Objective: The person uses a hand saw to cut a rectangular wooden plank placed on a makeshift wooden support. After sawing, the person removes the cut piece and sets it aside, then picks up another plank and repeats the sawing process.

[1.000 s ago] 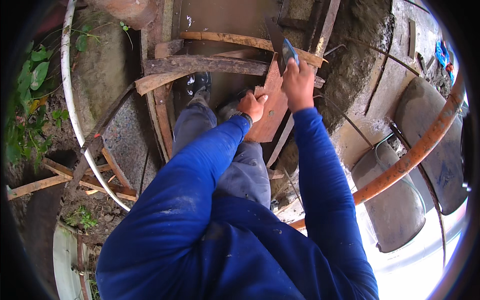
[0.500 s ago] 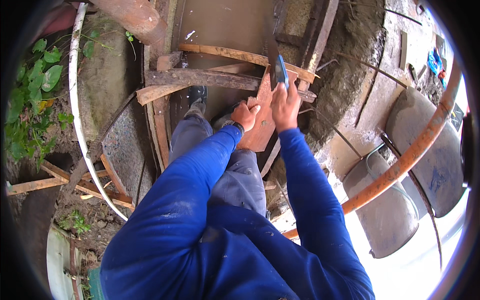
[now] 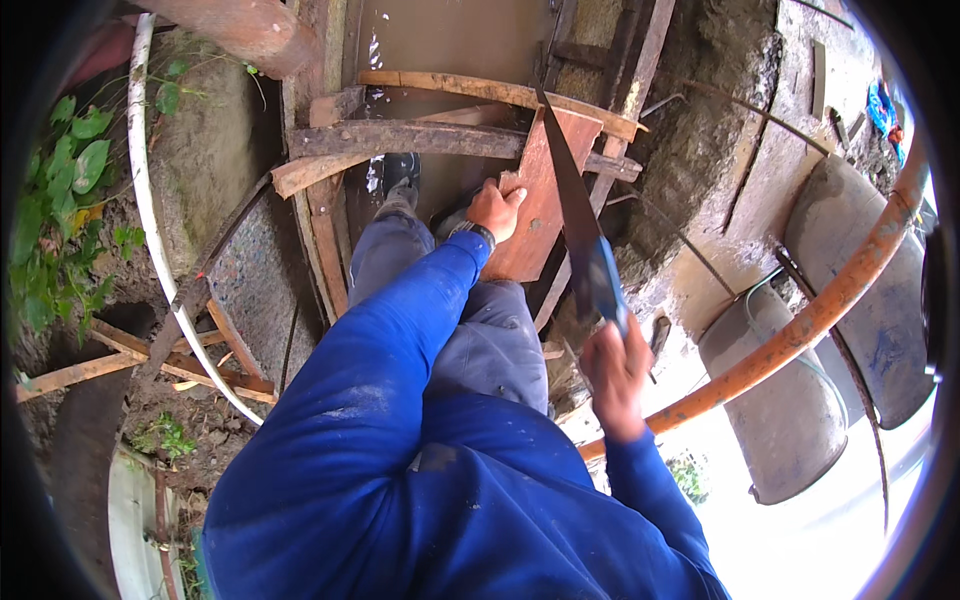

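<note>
My left hand is closed on the left edge of a reddish-brown wooden board. The board lies with its far end over a dark crossbar and its near end by my knee. In my right hand is a handsaw, gripped by its blue handle. Its long dark blade points away from me and passes over the board's right side, the tip near the far end. Whether the teeth touch the wood I cannot tell.
Brown muddy water fills the trench ahead, where my boot stands. A lighter wooden strip spans it. An orange pipe curves at right beside grey containers. A white pipe and leafy plants line the left.
My right hand has drawn the saw back toward me and to the right, so more of its blade shows. My left hand keeps its grip on the board.
</note>
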`<action>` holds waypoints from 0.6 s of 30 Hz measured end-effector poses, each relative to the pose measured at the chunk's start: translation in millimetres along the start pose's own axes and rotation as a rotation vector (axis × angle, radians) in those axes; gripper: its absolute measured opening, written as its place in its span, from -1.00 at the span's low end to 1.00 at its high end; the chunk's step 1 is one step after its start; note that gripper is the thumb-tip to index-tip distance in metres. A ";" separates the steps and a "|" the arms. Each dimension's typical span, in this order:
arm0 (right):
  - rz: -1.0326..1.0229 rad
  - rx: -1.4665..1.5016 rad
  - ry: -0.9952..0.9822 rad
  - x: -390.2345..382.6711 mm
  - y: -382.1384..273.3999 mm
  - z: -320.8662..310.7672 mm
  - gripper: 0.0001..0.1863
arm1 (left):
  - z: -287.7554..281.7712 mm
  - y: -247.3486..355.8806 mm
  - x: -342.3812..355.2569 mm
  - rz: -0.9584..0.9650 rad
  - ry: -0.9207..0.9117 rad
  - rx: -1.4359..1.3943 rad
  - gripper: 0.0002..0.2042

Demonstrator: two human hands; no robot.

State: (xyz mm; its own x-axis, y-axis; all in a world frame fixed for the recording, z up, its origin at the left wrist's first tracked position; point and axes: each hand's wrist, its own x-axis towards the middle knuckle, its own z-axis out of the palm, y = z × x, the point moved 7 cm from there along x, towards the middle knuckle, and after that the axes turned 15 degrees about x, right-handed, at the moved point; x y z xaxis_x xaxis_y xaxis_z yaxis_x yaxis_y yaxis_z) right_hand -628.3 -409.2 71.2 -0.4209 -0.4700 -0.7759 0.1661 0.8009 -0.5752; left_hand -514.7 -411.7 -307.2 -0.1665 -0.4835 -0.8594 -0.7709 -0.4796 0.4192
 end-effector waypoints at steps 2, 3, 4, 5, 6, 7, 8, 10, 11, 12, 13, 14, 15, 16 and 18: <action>-0.016 0.065 0.036 -28.0 -21.7 -12.0 -0.51 | -2.8 7.2 -2.1 0.014 -0.011 -0.003 -0.36; 0.010 0.012 0.030 -20.5 -31.1 -9.2 -0.56 | -3.7 7.4 -2.9 0.010 -0.009 -0.026 -0.37; 0.027 -0.030 0.017 0.5 -33.4 -6.3 -0.61 | -7.4 7.4 -3.0 0.003 0.002 -0.008 -0.37; -0.239 -0.302 -0.017 36.1 -37.3 5.7 -0.65 | -9.9 7.7 -4.9 -0.013 0.005 0.000 -0.38; -0.391 -0.405 -0.041 82.8 -31.5 19.0 -0.68 | -10.9 8.0 -7.2 -0.029 0.012 0.000 -0.38; -0.572 -0.483 -0.068 140.0 -26.0 36.0 -0.70 | -7.0 8.4 -8.9 -0.041 0.022 0.010 -0.37; -0.613 -0.463 -0.070 187.0 -12.6 46.7 -0.71 | -3.3 9.6 -11.8 -0.045 0.014 0.015 -0.38; -0.286 -0.135 -0.025 239.7 18.0 57.4 -0.76 | -1.6 13.0 -11.7 -0.040 0.008 0.041 -0.39; -0.339 -0.143 0.002 236.9 22.0 63.6 -0.72 | -4.8 10.9 -6.9 -0.026 0.013 0.036 -0.38; -0.377 -0.156 0.034 226.8 36.7 61.7 -0.68 | -4.6 6.3 -7.2 -0.029 0.012 0.016 -0.37; -0.526 -0.254 0.050 218.6 51.7 58.1 -0.67 | -3.5 6.7 -8.8 -0.026 0.001 -0.014 -0.36; -0.539 -0.085 0.064 215.2 74.1 58.0 -0.67 | -4.3 8.8 -7.2 -0.022 -0.003 -0.043 -0.36; -0.550 -0.077 0.078 210.6 79.7 61.4 -0.67 | -2.4 6.9 -9.1 -0.020 0.022 -0.031 -0.35; -0.574 -0.061 0.090 209.0 76.4 65.7 -0.66 | -1.5 4.1 -9.0 -0.010 0.060 -0.015 -0.35; -0.408 -0.163 0.054 214.4 57.9 64.6 -0.64 | -8.4 6.5 4.8 -0.013 0.102 0.007 -0.34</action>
State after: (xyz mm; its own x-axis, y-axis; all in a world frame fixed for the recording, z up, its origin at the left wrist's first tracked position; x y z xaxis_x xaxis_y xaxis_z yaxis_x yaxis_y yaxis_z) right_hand -651.4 -487.6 -145.2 -0.4697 -0.7432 -0.4765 -0.1644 0.6039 -0.7799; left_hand -515.4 -423.3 -306.1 -0.0936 -0.5496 -0.8302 -0.7771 -0.4809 0.4060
